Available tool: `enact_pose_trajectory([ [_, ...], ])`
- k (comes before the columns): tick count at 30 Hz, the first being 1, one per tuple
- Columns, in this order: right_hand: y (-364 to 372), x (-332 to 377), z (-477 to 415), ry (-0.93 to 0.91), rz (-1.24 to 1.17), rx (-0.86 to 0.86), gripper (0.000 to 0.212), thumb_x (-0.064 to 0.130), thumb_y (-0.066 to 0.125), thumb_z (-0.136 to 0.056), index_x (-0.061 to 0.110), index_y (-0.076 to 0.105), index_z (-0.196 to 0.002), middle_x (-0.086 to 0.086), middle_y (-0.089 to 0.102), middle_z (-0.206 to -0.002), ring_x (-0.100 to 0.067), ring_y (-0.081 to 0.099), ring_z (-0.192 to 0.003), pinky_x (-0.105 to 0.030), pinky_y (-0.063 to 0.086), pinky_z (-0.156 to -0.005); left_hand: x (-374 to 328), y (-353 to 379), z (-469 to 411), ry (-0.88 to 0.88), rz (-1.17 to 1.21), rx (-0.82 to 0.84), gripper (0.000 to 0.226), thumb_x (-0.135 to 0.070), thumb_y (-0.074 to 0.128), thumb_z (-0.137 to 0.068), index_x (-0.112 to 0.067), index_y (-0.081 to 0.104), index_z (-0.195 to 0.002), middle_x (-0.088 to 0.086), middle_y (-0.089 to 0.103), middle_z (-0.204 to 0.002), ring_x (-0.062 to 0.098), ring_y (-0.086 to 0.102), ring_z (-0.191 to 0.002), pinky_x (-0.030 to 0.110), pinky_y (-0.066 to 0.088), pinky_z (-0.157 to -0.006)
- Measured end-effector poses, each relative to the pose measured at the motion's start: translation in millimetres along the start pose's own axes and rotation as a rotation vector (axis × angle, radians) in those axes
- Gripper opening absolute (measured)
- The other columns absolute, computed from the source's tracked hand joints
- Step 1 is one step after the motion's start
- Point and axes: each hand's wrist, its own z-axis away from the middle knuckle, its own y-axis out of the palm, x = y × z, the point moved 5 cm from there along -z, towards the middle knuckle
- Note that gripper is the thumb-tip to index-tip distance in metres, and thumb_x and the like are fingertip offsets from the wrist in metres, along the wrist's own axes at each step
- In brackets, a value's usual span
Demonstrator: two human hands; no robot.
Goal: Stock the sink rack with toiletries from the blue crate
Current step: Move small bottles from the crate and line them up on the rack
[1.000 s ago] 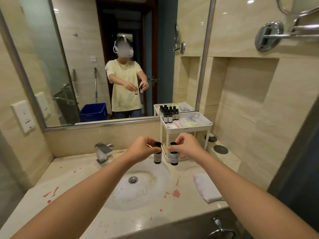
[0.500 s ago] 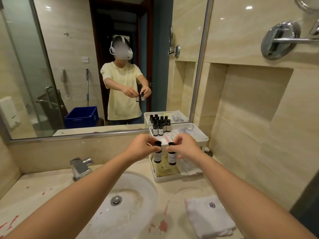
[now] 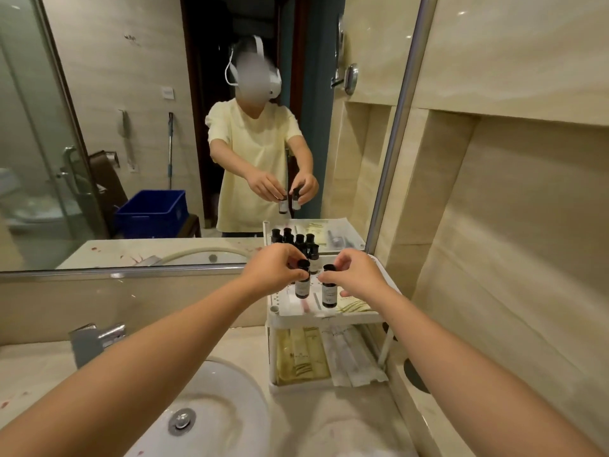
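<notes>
Two small dark toiletry bottles hang upright, caps up, long axes vertical, just above the top tier of the sink rack (image 3: pixel 272 351). The left hand (image 3: pixel 276 268) pinches the left bottle (image 3: pixel 302 286) at its cap; the right hand (image 3: pixel 357 275) pinches the right bottle (image 3: pixel 329 293) likewise (side by side, not touching).

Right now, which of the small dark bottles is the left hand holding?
The left bottle of the raised pair, pinched at its cap by the left hand; the right hand holds its neighbour, the others stand on the rack.
</notes>
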Motion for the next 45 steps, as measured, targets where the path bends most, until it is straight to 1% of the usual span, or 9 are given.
enact_pose_trajectory([
  [3,1,-9,-30,-0.003,0.003,-0.006,0.038,0.032,0.082,-0.073,0.014,0.057,-0.096,0.002,0.06,-0.09,-0.024,0.065,-0.088,-0.051,0.058,-0.079,8,8,-24,-0.033,-0.026,-0.021,0.034,-0.03,0.076,-0.082,-0.021,0.067,-0.113,-0.007,0.071,-0.1,0.006,0.065,-0.088,0.033,0.058,-0.081],
  [8,6,-21,-76,0.0,-0.04,-0.026,0.033,0.03,0.082,-0.07,0.017,0.057,-0.088,0.002,0.062,-0.083,-0.022,0.064,-0.077,-0.05,0.059,-0.074,21,17,-55,-0.038,-0.12,-0.081,0.035,-0.035,0.075,-0.082,-0.026,0.069,-0.115,-0.008,0.07,-0.112,0.008,0.062,-0.102,0.032,0.054,-0.087],
  [11,12,-30,-96,0.011,-0.061,-0.026,0.028,0.027,0.081,-0.071,0.02,0.057,-0.083,0.001,0.065,-0.083,-0.023,0.067,-0.079,-0.051,0.059,-0.072,29,23,-68,-0.03,-0.179,-0.129,0.034,-0.039,0.076,-0.08,-0.03,0.071,-0.112,-0.008,0.068,-0.109,0.011,0.06,-0.102,0.033,0.052,-0.087],
  [15,21,-40,-115,0.018,-0.054,-0.022,0.028,0.026,0.082,-0.072,0.021,0.058,-0.085,0.001,0.064,-0.085,-0.021,0.067,-0.084,-0.05,0.059,-0.077,41,32,-80,-0.037,-0.255,-0.168,0.037,-0.046,0.075,-0.077,-0.034,0.071,-0.112,-0.008,0.063,-0.106,0.013,0.053,-0.101,0.037,0.048,-0.088],
  [18,27,-45,-126,0.023,-0.049,-0.013,0.027,0.026,0.081,-0.072,0.022,0.058,-0.085,0.002,0.063,-0.084,-0.021,0.067,-0.084,-0.05,0.059,-0.077,45,38,-87,-0.029,-0.313,-0.176,0.037,-0.049,0.074,-0.077,-0.036,0.07,-0.112,-0.008,0.061,-0.103,0.013,0.051,-0.1,0.036,0.046,-0.085],
  [31,44,-53,-151,0.045,-0.015,0.039,0.029,0.024,0.083,-0.07,0.025,0.057,-0.083,0.003,0.061,-0.08,-0.023,0.067,-0.081,-0.051,0.058,-0.077,57,51,-105,-0.013,-0.429,-0.183,0.04,-0.052,0.068,-0.081,-0.039,0.066,-0.119,-0.008,0.055,-0.104,0.015,0.046,-0.102,0.031,0.036,-0.086],
  [36,50,-52,-153,0.043,-0.029,0.039,0.029,0.024,0.082,-0.067,0.025,0.058,-0.082,0.003,0.062,-0.078,-0.024,0.068,-0.079,-0.052,0.058,-0.075,59,51,-108,-0.016,-0.432,-0.216,0.042,-0.051,0.07,-0.08,-0.038,0.065,-0.119,-0.01,0.055,-0.104,0.014,0.046,-0.102,0.029,0.033,-0.084],
  [42,47,-50,-143,0.023,-0.014,0.023,0.036,0.023,0.08,-0.073,0.021,0.052,-0.095,0.006,0.06,-0.081,-0.02,0.065,-0.077,-0.047,0.057,-0.078,60,49,-102,-0.022,-0.392,-0.248,0.048,-0.047,0.071,-0.079,-0.036,0.059,-0.125,-0.01,0.055,-0.107,0.013,0.047,-0.103,0.029,0.033,-0.086],
  [45,42,-45,-131,-0.048,0.046,-0.002,0.036,0.03,0.077,-0.074,0.024,0.049,-0.097,0.011,0.056,-0.089,-0.014,0.06,-0.082,-0.042,0.053,-0.073,60,47,-93,-0.022,-0.356,-0.267,0.047,-0.045,0.07,-0.081,-0.036,0.058,-0.126,-0.011,0.056,-0.109,0.012,0.048,-0.105,0.03,0.036,-0.09],
])
